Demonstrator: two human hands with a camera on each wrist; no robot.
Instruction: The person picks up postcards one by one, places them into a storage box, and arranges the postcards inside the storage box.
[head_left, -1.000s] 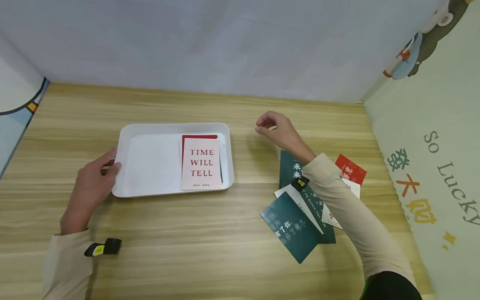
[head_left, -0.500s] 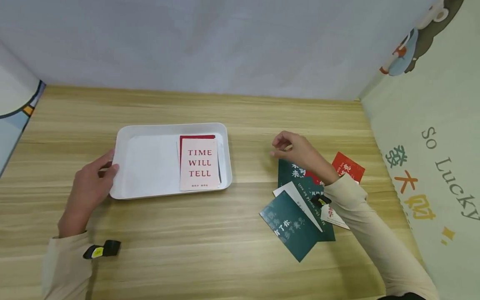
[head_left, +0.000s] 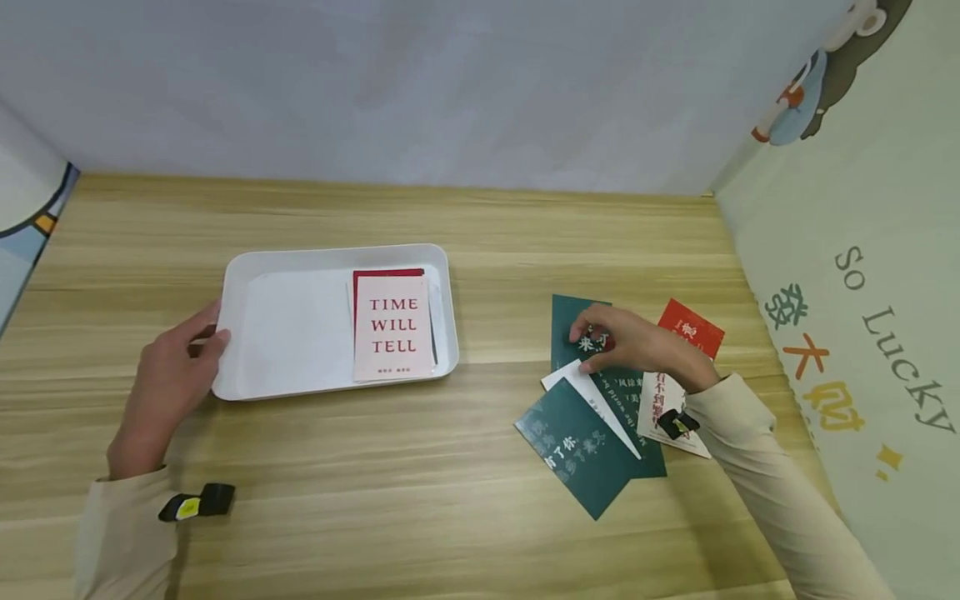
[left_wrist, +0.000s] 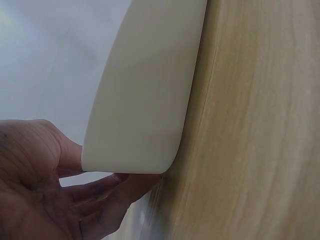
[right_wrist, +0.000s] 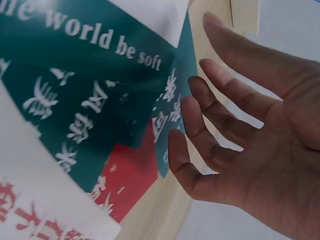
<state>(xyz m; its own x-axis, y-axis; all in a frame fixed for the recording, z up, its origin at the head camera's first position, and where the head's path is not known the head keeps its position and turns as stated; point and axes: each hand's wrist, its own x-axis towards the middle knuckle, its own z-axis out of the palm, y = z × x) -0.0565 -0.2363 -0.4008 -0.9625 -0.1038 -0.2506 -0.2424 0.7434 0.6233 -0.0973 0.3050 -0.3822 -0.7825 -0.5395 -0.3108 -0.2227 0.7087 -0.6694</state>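
- Spread and loosely bent are the fingers of the right hand [head_left: 633, 340], which hangs over a dark teal rectangular card with white characters [head_left: 564, 321]; whether any fingertip touches it, I cannot tell.
- Pinched at its left end by the left hand [head_left: 176, 362], a shallow white rectangular tray with rounded corners [head_left: 288, 333] sits on a pale wood-grain tabletop [head_left: 420, 500]; the thumb is at the rim and the fingers are bent against the outer end wall.
- On the right part of the tray, a pale pink rectangular card printed "TIME WILL TELL" in red [head_left: 393, 329] lies over a deep red card [head_left: 387, 272], whose edge shows along the top and left.
- Nearest the person on the right, a slanted teal card with white characters [head_left: 573, 454] partly covers a narrow wedge of white card [head_left: 597, 406].
- Beneath that wedge lies another teal card, lettered "the world be soft" [right_wrist: 95, 32].
- Just beside these, towards the right, are a white card with red characters [head_left: 660, 400] and, beyond it, a bright red card with white characters [head_left: 693, 325].
- Beige sleeves [head_left: 135, 525] cover both forearms.
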